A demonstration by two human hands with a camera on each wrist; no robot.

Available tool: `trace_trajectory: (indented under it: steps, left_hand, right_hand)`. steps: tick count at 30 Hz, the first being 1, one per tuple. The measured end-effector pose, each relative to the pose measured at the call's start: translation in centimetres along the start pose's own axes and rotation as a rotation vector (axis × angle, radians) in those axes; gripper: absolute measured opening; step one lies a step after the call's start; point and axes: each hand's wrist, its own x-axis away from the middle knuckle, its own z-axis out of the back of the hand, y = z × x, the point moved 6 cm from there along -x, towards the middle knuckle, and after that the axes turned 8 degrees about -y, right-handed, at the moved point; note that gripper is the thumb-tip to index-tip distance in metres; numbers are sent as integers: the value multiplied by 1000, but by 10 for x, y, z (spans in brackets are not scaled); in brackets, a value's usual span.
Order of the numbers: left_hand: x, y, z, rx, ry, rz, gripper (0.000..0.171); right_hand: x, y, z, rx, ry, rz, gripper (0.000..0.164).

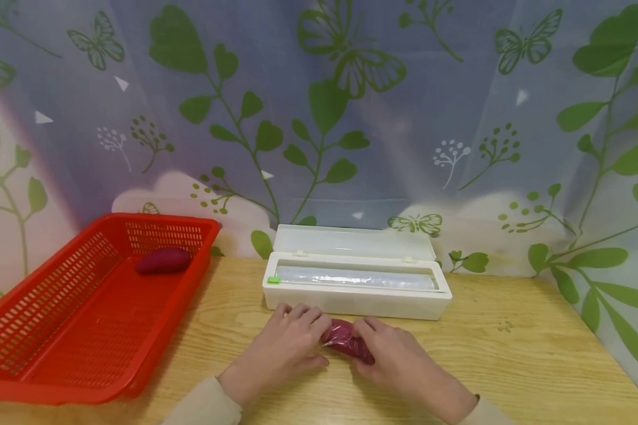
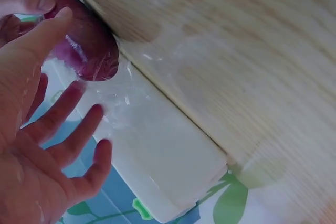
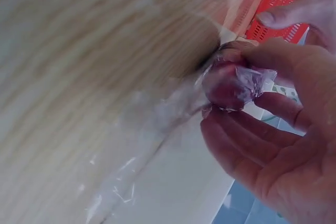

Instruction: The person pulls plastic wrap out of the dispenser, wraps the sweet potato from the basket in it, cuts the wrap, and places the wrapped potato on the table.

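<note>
A purple sweet potato [image 1: 344, 337] with clear cling film around it lies on the wooden table between both hands. My right hand [image 1: 399, 357] grips its right end between thumb and fingers; the right wrist view shows the crinkled film on the sweet potato [image 3: 226, 86] there. At the other end is my left hand [image 1: 289, 345], its index finger against the sweet potato and its thumb apart. Spread, loosely bent fingers of the left hand [image 2: 39, 129] show in the left wrist view. Loose film trails from the sweet potato in both wrist views.
Just beyond the hands stands a white cling film box [image 1: 353, 302], lid raised, with a film roll [image 1: 351, 277] inside and a green tab at its left. A red plastic basket [image 1: 162, 330] on the left holds another purple sweet potato [image 1: 165, 261]. A patterned curtain [image 1: 383, 147] hangs behind.
</note>
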Motion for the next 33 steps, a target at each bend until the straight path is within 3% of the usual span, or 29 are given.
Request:
trace_trajectory:
  steps: [2,7,9,11,14,16,23,25,29,33]
  left_hand:
    - [-2,2,0,-13,30,-6,47]
    - [-3,6,3,-14,143,-61,25]
    - [-4,7,3,-11,168,-81,18]
    - [-5,8,2,-3,176,-92,15]
    - [-8,8,3,9,158,-98,14]
    - [-9,8,3,29,136,-104,14]
    - [-13,4,8,200,70,-126,12]
    - [-14,4,10,231,61,-140,11]
    - [-16,6,12,273,37,-149,11]
    - [-20,7,12,341,-13,-123,18]
  right_hand:
    - [2,1,0,-26,19,30,29]
    - [3,4,4,-121,39,115,16]
    - [3,7,3,-148,13,98,20]
    - [4,11,1,-165,-30,58,34]
    - [5,14,-3,-146,-60,22,49]
    - [5,16,-4,-171,-70,22,49]
    - [9,29,-4,-506,-175,72,35]
    - [10,32,-3,-556,-192,91,32]
    - [11,37,-2,-608,-213,85,26]
    - [10,40,0,-567,-202,68,19]
